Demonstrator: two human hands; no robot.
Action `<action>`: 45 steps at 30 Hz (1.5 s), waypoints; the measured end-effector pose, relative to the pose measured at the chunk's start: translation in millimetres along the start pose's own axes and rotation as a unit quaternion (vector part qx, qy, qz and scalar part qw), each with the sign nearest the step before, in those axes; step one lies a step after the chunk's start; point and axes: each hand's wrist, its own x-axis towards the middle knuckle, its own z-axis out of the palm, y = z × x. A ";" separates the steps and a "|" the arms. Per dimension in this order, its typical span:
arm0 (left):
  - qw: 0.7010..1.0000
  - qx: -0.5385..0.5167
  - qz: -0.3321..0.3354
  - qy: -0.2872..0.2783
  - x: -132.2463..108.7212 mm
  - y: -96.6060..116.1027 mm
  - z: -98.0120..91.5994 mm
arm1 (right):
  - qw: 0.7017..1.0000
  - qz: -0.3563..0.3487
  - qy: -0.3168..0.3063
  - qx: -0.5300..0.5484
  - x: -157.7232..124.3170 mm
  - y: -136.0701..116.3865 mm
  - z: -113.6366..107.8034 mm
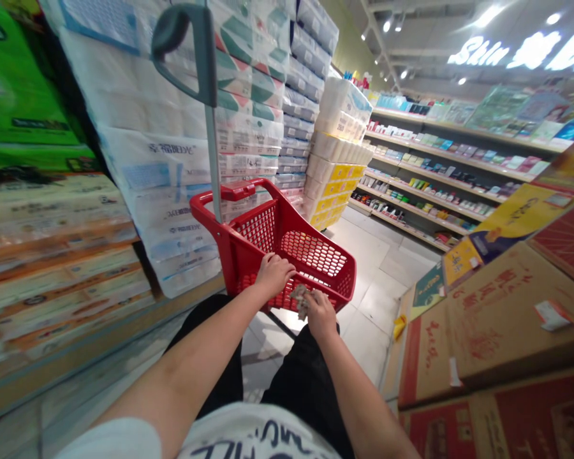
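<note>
while half-closed left hand [273, 275] grips red basket [316, 250] rim, right hand [320, 313] pinches what looks like crumpled cloth [300, 301].

Your basket [351, 271] looked glossy, smooth plastic; your rag [300, 302], rough matt cloth; the cartons [502, 319], matt cardboard; the floor [375, 299], smooth, shiny tile.

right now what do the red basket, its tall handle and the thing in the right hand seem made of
Red basket: likely glossy plastic, with regular holes. Handle grip: probably matte plastic, evenly grey; pole perhaps metal, pale and smooth. Thing in right hand: matte, crumpled; cloth or paper, can't tell.
</note>
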 end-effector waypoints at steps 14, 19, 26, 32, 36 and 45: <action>1.000 -0.004 0.002 0.001 -1.8 0.1 -1.9 | 0.992 0.100 0.036 0.072 18.7 -21.4 -18.9; 1.000 -0.011 0.009 -0.005 -3.6 0.4 -3.6 | 0.985 0.103 0.105 0.092 26.7 -23.7 -9.5; 1.000 -0.005 0.011 -0.010 -4.3 0.3 -3.9 | 0.991 -0.019 0.116 0.059 16.0 -26.6 4.3; 1.000 -0.003 0.007 -0.006 -3.8 2.6 -4.5 | 0.993 -0.063 0.090 -0.052 8.9 -14.0 13.9; 1.000 -0.006 0.005 -0.008 -4.3 2.5 -4.5 | 0.994 -0.090 0.047 -0.047 17.6 -3.1 10.0; 1.000 -0.018 0.001 -0.001 -5.7 1.7 -3.2 | 0.986 -0.163 0.028 -0.005 23.8 4.4 -4.2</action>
